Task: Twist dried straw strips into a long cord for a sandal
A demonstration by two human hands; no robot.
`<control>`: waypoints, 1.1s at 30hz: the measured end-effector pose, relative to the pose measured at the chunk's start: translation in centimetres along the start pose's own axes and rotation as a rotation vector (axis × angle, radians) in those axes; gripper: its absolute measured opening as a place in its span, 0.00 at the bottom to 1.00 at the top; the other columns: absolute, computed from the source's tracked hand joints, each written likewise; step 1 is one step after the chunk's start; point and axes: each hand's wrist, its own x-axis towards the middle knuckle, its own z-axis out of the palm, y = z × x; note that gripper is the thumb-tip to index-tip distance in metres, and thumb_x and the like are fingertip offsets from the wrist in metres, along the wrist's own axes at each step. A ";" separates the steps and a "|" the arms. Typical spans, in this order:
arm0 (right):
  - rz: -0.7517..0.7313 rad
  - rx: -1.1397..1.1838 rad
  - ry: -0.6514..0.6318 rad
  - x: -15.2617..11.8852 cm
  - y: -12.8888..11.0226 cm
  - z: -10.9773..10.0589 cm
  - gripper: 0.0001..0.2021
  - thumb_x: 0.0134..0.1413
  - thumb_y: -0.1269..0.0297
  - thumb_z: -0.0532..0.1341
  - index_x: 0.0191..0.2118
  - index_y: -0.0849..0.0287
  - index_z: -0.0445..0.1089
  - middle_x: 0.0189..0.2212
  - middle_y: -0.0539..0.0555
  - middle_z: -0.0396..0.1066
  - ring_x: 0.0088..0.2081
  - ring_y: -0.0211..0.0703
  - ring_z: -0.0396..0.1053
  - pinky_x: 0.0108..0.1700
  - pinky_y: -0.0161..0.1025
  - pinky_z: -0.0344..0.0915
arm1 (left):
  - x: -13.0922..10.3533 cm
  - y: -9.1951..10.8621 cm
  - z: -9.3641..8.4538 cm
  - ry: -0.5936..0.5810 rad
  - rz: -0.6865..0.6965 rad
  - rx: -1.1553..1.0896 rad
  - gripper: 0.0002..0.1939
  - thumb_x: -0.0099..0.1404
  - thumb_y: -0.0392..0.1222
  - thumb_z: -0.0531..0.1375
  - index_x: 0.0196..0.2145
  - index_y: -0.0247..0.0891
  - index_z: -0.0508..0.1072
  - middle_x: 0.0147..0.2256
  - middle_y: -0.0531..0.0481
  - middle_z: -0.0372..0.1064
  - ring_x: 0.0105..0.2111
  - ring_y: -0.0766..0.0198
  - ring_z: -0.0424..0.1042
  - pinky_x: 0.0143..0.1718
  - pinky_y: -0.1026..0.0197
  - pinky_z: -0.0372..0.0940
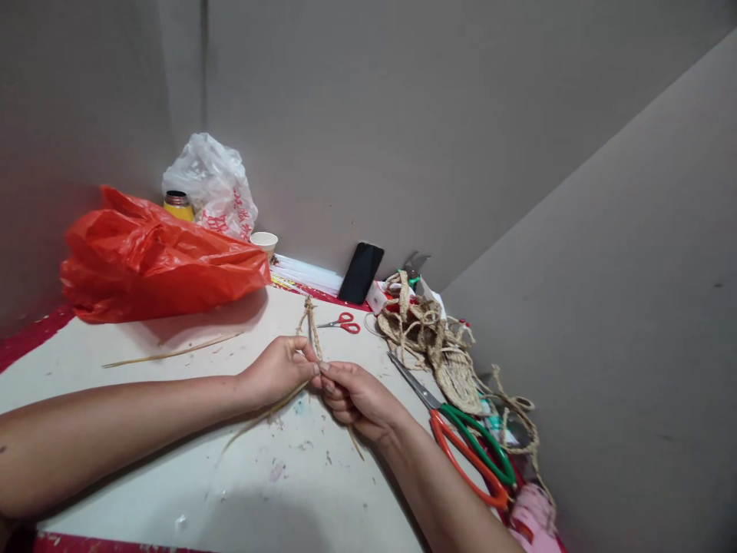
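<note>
A thin braided straw cord (314, 326) rises from between my hands toward the far part of the white board. My left hand (283, 370) pinches it near its lower end, fingertips together. Right beside it, my right hand (358, 395) is closed on the same cord, its thumb and forefinger meeting the left fingertips. Loose straw strands (259, 421) hang out below both hands. A small pair of red-handled scissors (344, 323) lies just beyond the right hand. Where the fingers meet, the exact crossing of the strands is hidden.
Large scissors (461, 438) with green and orange handles lie at right, beside heaped braided straw (443, 346). A red plastic bag (155, 265) stands back left, near a paper cup (264, 243). A phone (361, 273) leans at the wall. A straw strand (173, 353) lies left.
</note>
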 end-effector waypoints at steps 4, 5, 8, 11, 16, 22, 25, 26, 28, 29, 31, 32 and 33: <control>-0.017 0.085 0.057 0.0 0.3 0.0 0.13 0.46 0.58 0.62 0.22 0.62 0.64 0.11 0.38 0.43 0.13 0.25 0.34 0.14 0.27 0.31 | 0.2 0.7 -0.5 -0.032 -0.050 0.096 0.06 0.49 0.38 0.60 0.27 0.34 0.69 0.22 0.51 0.71 0.22 0.68 0.68 0.26 0.65 0.60; -0.027 0.086 0.080 -0.1 0.4 0.2 0.12 0.46 0.59 0.62 0.21 0.63 0.64 0.10 0.38 0.43 0.13 0.25 0.34 0.14 0.27 0.31 | 0.3 0.9 -0.6 -0.042 -0.076 0.135 0.07 0.49 0.38 0.60 0.29 0.34 0.71 0.22 0.51 0.71 0.21 0.68 0.67 0.26 0.65 0.59; -0.043 0.073 0.159 -0.3 0.5 0.6 0.09 0.44 0.62 0.61 0.21 0.63 0.65 0.09 0.38 0.44 0.12 0.25 0.35 0.14 0.28 0.31 | 0.6 1.4 -1.1 -0.078 -0.118 0.268 0.09 0.50 0.39 0.59 0.30 0.33 0.74 0.24 0.51 0.73 0.23 0.68 0.67 0.28 0.66 0.59; -0.045 0.026 0.236 -0.3 0.7 1.3 0.10 0.43 0.62 0.59 0.19 0.62 0.65 0.07 0.38 0.44 0.11 0.25 0.35 0.14 0.28 0.31 | 0.5 1.9 -1.2 -0.126 -0.135 0.312 0.08 0.52 0.38 0.57 0.28 0.33 0.74 0.23 0.53 0.71 0.21 0.71 0.64 0.25 0.68 0.57; -0.081 -0.048 0.314 0.0 1.2 1.9 0.10 0.42 0.62 0.58 0.19 0.62 0.65 0.06 0.39 0.46 0.10 0.25 0.36 0.13 0.30 0.31 | -0.5 2.1 -0.4 -0.144 -0.242 0.267 0.06 0.54 0.34 0.52 0.31 0.35 0.67 0.15 0.59 0.63 0.11 0.76 0.50 0.15 0.71 0.48; -0.102 -0.037 0.318 -0.2 1.4 2.3 0.19 0.43 0.57 0.61 0.13 0.57 0.53 0.06 0.40 0.46 0.10 0.25 0.37 0.13 0.31 0.32 | -1.7 1.0 0.5 -0.163 -0.220 0.357 0.12 0.59 0.40 0.52 0.41 0.40 0.57 0.19 0.58 0.66 0.11 0.71 0.58 0.12 0.71 0.51; -0.106 -0.053 0.280 -0.2 1.5 2.3 0.18 0.44 0.58 0.61 0.14 0.59 0.56 0.06 0.40 0.49 0.10 0.25 0.38 0.13 0.31 0.31 | -2.0 0.3 0.8 -0.139 -0.156 0.435 0.13 0.59 0.37 0.51 0.43 0.40 0.55 0.20 0.58 0.66 0.12 0.70 0.60 0.12 0.71 0.51; -0.109 -0.059 0.270 -0.2 1.5 2.3 0.16 0.44 0.59 0.61 0.14 0.59 0.58 0.06 0.41 0.50 0.10 0.25 0.38 0.13 0.31 0.31 | -2.1 0.2 0.9 -0.133 -0.141 0.460 0.14 0.59 0.37 0.51 0.43 0.40 0.56 0.20 0.58 0.65 0.12 0.70 0.60 0.13 0.71 0.51; -0.113 -0.056 0.269 -0.1 1.6 2.2 0.15 0.43 0.61 0.61 0.15 0.60 0.58 0.06 0.41 0.50 0.10 0.25 0.38 0.13 0.31 0.31 | -2.3 0.4 1.0 -0.128 -0.122 0.506 0.16 0.58 0.36 0.51 0.45 0.38 0.56 0.20 0.57 0.66 0.13 0.70 0.60 0.14 0.70 0.51; -0.113 -0.046 0.272 -0.1 1.6 2.1 0.14 0.42 0.61 0.61 0.15 0.60 0.59 0.06 0.40 0.50 0.10 0.25 0.38 0.13 0.31 0.31 | -2.4 0.7 1.0 -0.128 -0.110 0.538 0.17 0.57 0.36 0.52 0.46 0.37 0.57 0.20 0.57 0.66 0.13 0.70 0.60 0.15 0.70 0.51; -0.112 -0.023 0.272 -0.1 1.6 1.8 0.13 0.41 0.61 0.62 0.17 0.60 0.60 0.07 0.39 0.48 0.10 0.25 0.37 0.13 0.31 0.31 | -2.4 1.6 0.9 -0.132 -0.067 0.632 0.18 0.54 0.37 0.54 0.45 0.36 0.62 0.19 0.57 0.65 0.15 0.69 0.61 0.17 0.68 0.51; -0.115 -0.007 0.266 -0.1 1.6 1.7 0.13 0.41 0.61 0.63 0.17 0.60 0.59 0.07 0.38 0.47 0.10 0.24 0.37 0.13 0.30 0.32 | -2.3 2.3 0.6 -0.132 -0.042 0.689 0.17 0.53 0.38 0.55 0.43 0.35 0.65 0.19 0.56 0.65 0.16 0.68 0.61 0.19 0.68 0.52; -0.123 0.010 0.254 -0.2 1.6 1.6 0.14 0.41 0.61 0.63 0.17 0.60 0.59 0.08 0.38 0.47 0.10 0.24 0.37 0.13 0.30 0.32 | -2.1 3.0 0.3 -0.128 -0.020 0.746 0.16 0.52 0.40 0.56 0.40 0.35 0.68 0.18 0.55 0.65 0.17 0.68 0.62 0.20 0.67 0.52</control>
